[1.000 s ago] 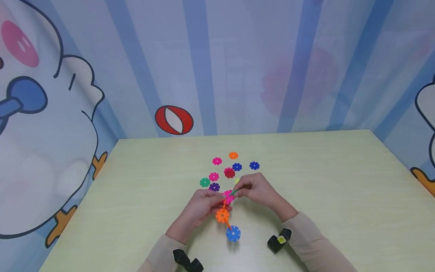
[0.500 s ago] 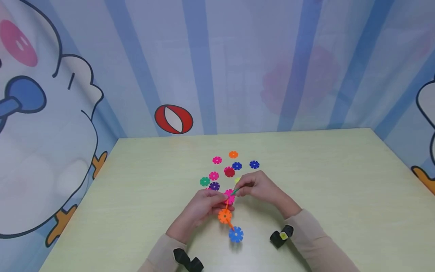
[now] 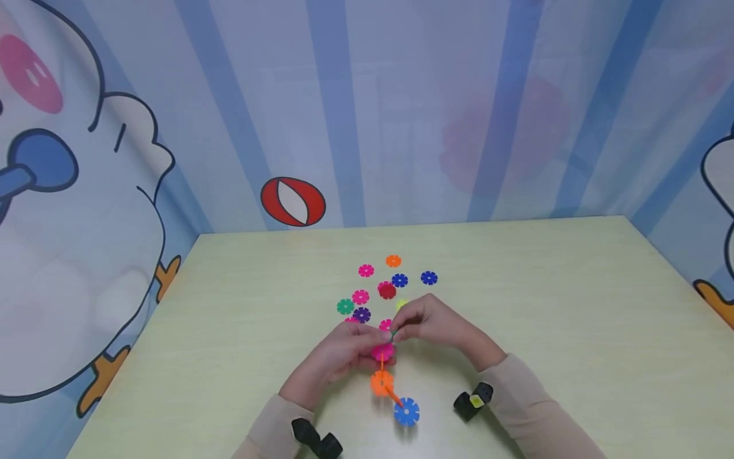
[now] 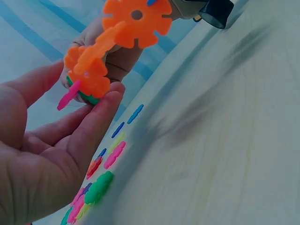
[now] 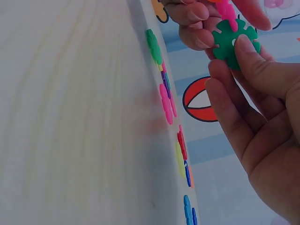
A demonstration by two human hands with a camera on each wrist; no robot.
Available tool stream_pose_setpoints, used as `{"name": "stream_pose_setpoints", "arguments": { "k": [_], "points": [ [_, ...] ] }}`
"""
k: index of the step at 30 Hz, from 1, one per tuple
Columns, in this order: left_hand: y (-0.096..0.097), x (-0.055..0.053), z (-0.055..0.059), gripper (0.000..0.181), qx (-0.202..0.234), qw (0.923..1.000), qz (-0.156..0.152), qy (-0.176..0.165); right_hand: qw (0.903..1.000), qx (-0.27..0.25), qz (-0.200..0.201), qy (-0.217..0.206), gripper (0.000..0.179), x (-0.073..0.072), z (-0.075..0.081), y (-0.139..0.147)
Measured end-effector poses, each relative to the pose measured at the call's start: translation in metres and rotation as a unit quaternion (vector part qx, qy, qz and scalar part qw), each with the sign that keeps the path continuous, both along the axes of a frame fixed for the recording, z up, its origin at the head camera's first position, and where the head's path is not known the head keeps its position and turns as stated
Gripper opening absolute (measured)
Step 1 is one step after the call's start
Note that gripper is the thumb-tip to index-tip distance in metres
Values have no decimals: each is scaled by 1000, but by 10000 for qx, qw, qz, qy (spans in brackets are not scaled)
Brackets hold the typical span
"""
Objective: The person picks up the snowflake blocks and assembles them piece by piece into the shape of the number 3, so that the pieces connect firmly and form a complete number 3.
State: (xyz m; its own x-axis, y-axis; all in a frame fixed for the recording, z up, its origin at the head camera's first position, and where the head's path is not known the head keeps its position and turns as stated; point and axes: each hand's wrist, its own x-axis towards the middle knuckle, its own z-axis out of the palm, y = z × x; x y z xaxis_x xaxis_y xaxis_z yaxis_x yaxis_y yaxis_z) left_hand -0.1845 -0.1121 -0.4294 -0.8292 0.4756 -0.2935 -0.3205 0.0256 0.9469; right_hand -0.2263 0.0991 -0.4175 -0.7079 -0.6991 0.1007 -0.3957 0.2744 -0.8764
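A chain of slotted snowflake discs hangs from my left hand (image 3: 344,347). Its pink disc (image 3: 383,352) is pinched between that hand's thumb and fingers. Below it come an orange disc (image 3: 381,384), another orange disc seen edge-on, and a light blue disc (image 3: 407,412) at the lower end. My right hand (image 3: 432,322) pinches a green disc (image 5: 224,43) between thumb and fingers. In the right wrist view, the pink disc meets the green disc's upper edge. Both hands' fingertips are close together above the table.
Loose discs lie beyond the hands on the pale table (image 3: 545,299): pink (image 3: 366,271), orange (image 3: 393,261), blue (image 3: 429,278), red (image 3: 387,291), green (image 3: 345,306) and purple (image 3: 362,315) among them. A striped cartoon backdrop (image 3: 401,127) stands behind the table.
The disc chain has shifted down toward the person, its blue end also slightly right. The right hand has lowered a little, bringing the green disc against the chain's upper end near the left fingertips.
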Motion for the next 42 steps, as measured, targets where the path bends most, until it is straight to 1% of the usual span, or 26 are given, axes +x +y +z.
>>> {"name": "stream_pose_setpoints", "arguments": {
  "k": [4,9,11,15,18,20,23,27,32,36,40,42],
  "points": [
    [-1,1,1,34,60,9999,-130,-12,9999,63,155,-39,8,3,3,-3],
    [-3,1,3,35,-9,9998,-190,12,9996,161,214,-6,9,4,4,-5],
    [-5,0,4,35,-64,9999,-148,56,9996,200,191,85,13,4,4,-5],
    [-13,-3,7,34,-236,9996,97,114,9989,370,-70,283,21,1,4,-3],
    [-18,-4,9,36,-341,9990,261,130,9974,550,-299,362,24,-2,2,-2],
    [-20,-5,10,38,-386,9988,283,127,9964,661,-381,377,27,-4,0,-2],
    [-21,-6,11,39,-372,9990,236,101,9945,860,-475,356,31,-7,-4,-5],
    [-21,-6,10,39,-373,9991,203,61,9895,1238,-728,131,34,-10,-8,-12],
    [-21,-6,9,37,-397,9989,254,33,9784,1749,-1098,-128,34,-13,-7,-23],
    [-21,-6,8,37,-378,9989,279,-7,9718,2031,-1191,-119,32,-14,-6,-28],
    [-21,-7,7,38,-333,9991,275,-31,9683,2194,-1195,-30,28,-14,-6,-31],
    [-21,-7,7,38,-323,9992,251,-27,9670,2214,-1260,-9,25,-13,-6,-31]
  ]
}}
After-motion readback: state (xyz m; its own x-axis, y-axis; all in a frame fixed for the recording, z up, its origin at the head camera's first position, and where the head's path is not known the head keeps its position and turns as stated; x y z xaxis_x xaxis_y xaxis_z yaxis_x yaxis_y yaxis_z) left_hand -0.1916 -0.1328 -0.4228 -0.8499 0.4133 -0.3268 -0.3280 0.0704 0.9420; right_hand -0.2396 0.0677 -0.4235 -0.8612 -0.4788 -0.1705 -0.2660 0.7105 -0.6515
